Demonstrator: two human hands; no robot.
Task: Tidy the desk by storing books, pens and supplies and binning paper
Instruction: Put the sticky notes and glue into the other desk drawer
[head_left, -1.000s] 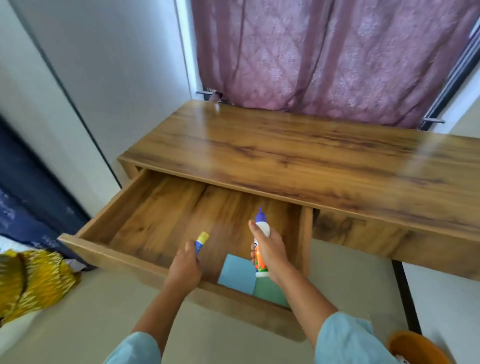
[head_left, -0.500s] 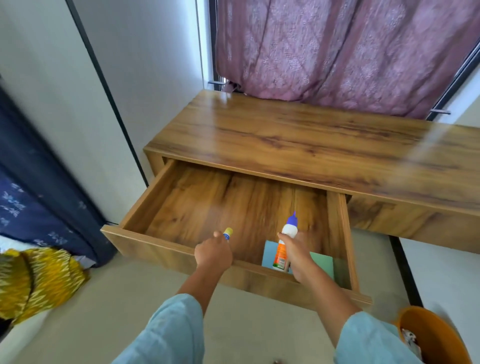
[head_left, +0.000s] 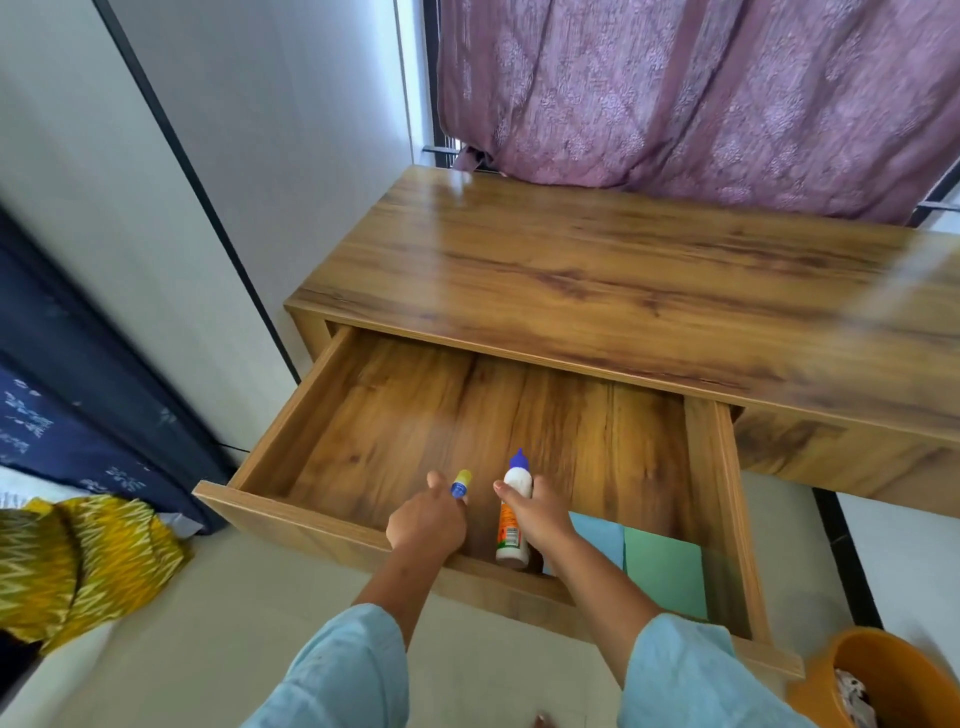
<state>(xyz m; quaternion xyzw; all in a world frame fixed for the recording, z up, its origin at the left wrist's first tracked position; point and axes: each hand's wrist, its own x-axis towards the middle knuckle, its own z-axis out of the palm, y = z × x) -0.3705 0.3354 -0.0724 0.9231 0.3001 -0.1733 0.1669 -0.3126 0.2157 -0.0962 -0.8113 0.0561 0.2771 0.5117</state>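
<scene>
The wooden desk (head_left: 597, 270) has its left drawer (head_left: 322, 512) pulled out. My left hand (head_left: 428, 522) grips a small glue stick (head_left: 460, 483) with a blue and yellow end, held over the drawer's front part. Beside it my right hand (head_left: 535, 514) holds a white glue bottle (head_left: 511, 530) with a blue cap and orange label, its base low inside the drawer near the front wall. A blue sheet (head_left: 597, 535) and a green sheet (head_left: 665, 571) lie flat in the drawer's front right corner.
An orange bin (head_left: 878, 675) with paper in it stands on the floor at the lower right. Purple curtains (head_left: 701, 93) hang behind the desk. A dark blue cloth (head_left: 62, 395) and a yellow patterned cloth (head_left: 78, 561) lie at the left.
Both hands have lowered deeper into the drawer with their items and come closer together. The view has shifted, so the desk and drawer sit further right.
</scene>
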